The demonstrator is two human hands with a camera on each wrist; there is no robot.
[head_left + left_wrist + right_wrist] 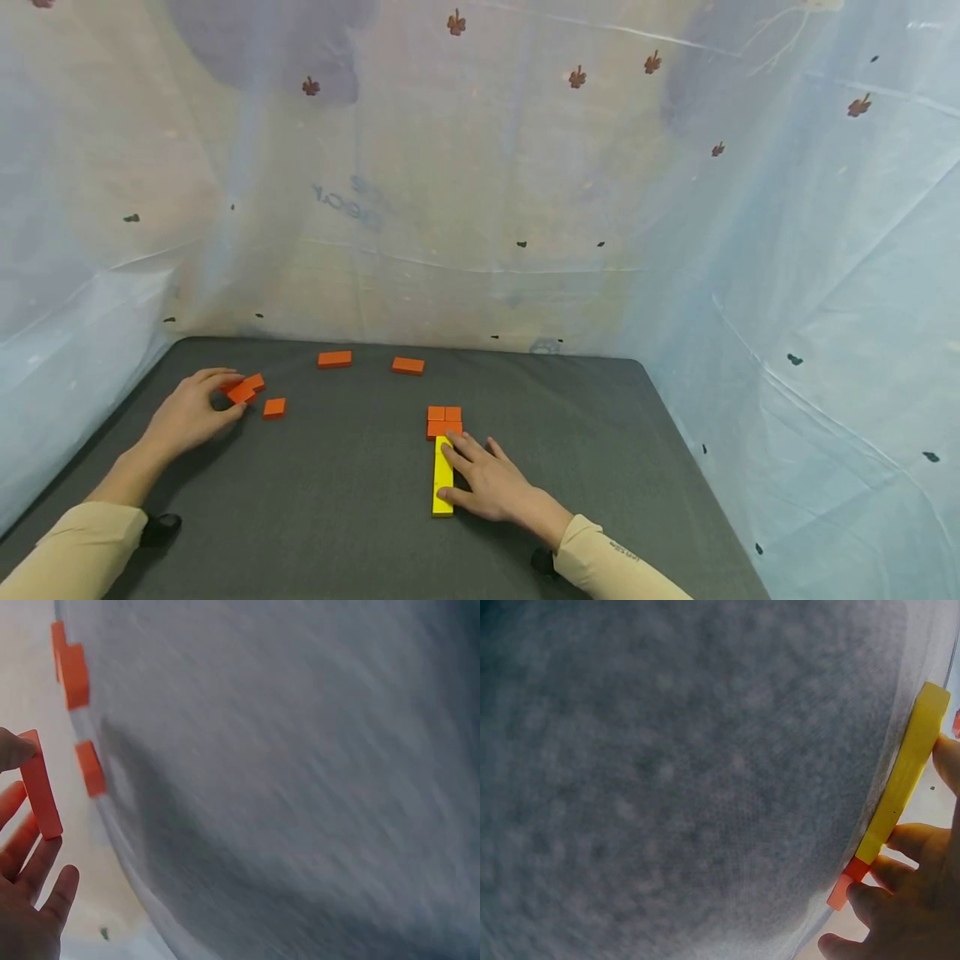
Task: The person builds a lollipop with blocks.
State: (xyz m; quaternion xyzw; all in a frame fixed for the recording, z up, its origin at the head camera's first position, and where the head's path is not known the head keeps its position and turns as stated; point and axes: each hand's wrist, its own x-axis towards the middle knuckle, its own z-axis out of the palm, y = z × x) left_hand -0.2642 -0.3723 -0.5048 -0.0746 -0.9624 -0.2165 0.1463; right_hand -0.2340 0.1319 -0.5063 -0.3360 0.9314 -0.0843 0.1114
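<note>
My left hand [187, 414] is at the far left of the table. Its thumb and fingers pinch a small orange block [41, 787], held up on its long side in the left wrist view. Close by lie other orange blocks, among them a single one [274, 408] just right of the thumb. My right hand [491, 483] lies with spread, mostly straight fingers along a long yellow bar [443, 479]. Thumb and fingertips touch the bar's top and side. Right at the bar's far end, several orange blocks [445, 414] sit together in a square, near the right fingertips.
Two more orange blocks, one at left [334, 359] and one at right [408, 366], lie by the back edge of the dark grey table [337, 508]. Hanging translucent sheeting [450, 208] closes off the back and both sides.
</note>
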